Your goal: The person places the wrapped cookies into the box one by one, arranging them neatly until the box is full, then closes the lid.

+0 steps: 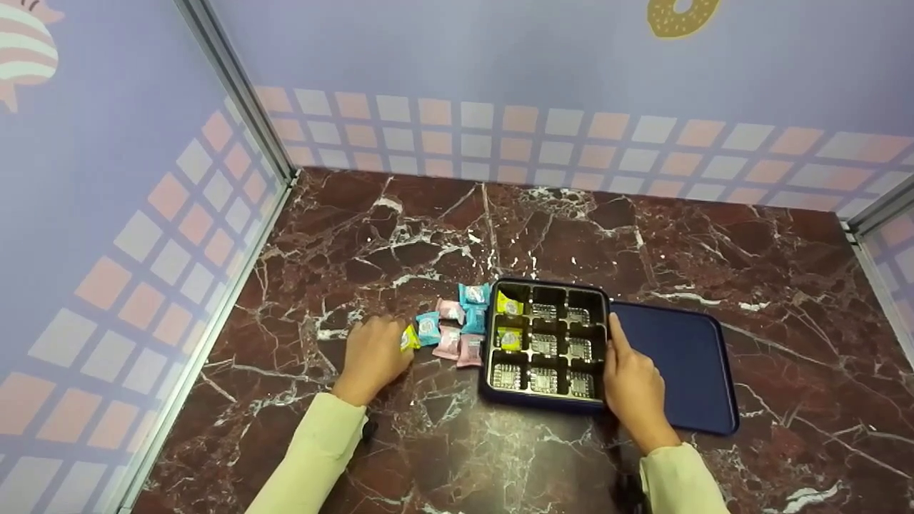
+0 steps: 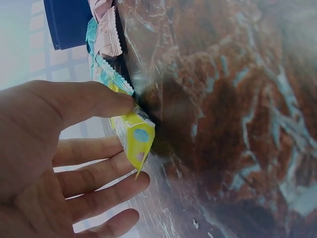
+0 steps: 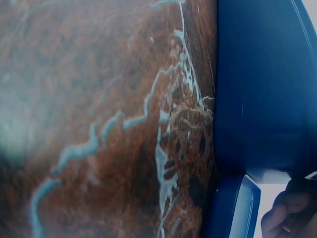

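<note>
One yellow candy (image 2: 139, 139) is pinched between the thumb and fingers of the left hand (image 1: 375, 357), low at the surface (image 1: 414, 214), just beside the blue candies (image 1: 428, 328). The right hand (image 1: 635, 382) rests against the right wall of the box (image 1: 543, 405), one finger straight along it; how its other fingers lie, I cannot tell. For good work, I think the pinch should be firm but gentle, because the wrapper may slip. Better to lift the candy clear of its neighbours, while light pressure keeps the box steady.
</note>
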`<state>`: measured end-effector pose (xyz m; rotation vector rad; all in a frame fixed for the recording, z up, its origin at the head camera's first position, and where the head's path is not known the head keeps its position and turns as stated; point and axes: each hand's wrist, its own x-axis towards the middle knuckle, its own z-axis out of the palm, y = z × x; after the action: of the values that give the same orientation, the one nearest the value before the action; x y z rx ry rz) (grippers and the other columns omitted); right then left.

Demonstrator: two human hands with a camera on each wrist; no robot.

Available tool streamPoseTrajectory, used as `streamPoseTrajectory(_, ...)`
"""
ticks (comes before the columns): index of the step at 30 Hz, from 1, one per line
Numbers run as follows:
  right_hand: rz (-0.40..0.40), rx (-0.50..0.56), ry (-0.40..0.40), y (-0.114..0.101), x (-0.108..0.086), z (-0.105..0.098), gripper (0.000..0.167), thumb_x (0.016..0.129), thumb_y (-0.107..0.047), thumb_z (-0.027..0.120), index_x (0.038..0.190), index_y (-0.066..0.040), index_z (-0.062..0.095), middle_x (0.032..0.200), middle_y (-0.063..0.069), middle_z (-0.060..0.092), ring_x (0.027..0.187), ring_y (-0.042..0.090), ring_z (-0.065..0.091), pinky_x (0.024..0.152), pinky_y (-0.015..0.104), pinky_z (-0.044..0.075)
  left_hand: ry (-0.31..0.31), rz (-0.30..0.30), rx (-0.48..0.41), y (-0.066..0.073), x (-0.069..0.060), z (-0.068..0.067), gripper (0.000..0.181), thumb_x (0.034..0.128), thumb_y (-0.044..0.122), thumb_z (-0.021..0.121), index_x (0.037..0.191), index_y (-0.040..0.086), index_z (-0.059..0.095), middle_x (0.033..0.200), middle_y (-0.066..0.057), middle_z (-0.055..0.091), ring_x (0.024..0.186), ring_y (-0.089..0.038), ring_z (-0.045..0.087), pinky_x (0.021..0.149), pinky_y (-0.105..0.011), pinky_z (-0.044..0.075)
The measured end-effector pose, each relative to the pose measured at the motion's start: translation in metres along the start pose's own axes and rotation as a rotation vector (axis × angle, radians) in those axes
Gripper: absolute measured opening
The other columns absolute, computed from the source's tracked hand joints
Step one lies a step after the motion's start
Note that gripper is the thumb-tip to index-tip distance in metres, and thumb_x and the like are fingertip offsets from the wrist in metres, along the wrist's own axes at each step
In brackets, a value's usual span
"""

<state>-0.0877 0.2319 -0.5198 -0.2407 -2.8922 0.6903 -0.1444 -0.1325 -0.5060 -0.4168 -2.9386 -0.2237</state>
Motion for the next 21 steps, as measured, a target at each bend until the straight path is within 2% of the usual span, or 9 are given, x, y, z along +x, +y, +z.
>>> streamPoseTrajectory(8, 0.0, 0.006, 0.006, 0.0, -0.001, 0.0, 0.047, 0.103, -0.022, 0.04, 0.149, -0.02, 0.036, 0.085, 0.029, 0.066, 0.074, 0.049, 0.063, 0.058, 0.059, 0.047, -0.004, -0.003, 0.0, 0.001, 0.002, -0.002, 0.019, 0.0694, 0.023, 0.078, 0.073, 0.01, 0.065, 0.075, -0.007, 0.065, 0.066, -0.028, 0.058, 0.057, -0.043, 0.042)
streamPoseTrajectory(15, -0.002, 0.012, 0.017, 0.0, 0.0, 0.001, 0.047, 0.102, -0.021, 0.042, 0.149, -0.019, 0.037, 0.078, 0.026, 0.065, 0.07, 0.046, 0.064, 0.057, 0.057, 0.049, 0.033, 0.025, 0.011, 0.008, 0.003, -0.009, 0.024, 0.0702, 0.027, 0.08, 0.081, 0.009, 0.069, 0.079, -0.008, 0.067, 0.07, -0.029, 0.061, 0.06, -0.044, 0.045)
streamPoseTrajectory(21, -0.005, 0.018, 0.025, 0.001, -0.001, 0.001, 0.047, 0.102, -0.022, 0.042, 0.149, -0.019, 0.037, 0.081, 0.028, 0.066, 0.073, 0.049, 0.063, 0.058, 0.06, 0.047, 0.054, 0.052, 0.033, 0.015, 0.005, -0.012, 0.025, 0.0713, 0.028, 0.08, 0.079, 0.008, 0.068, 0.078, -0.008, 0.066, 0.071, -0.029, 0.062, 0.061, -0.044, 0.047)
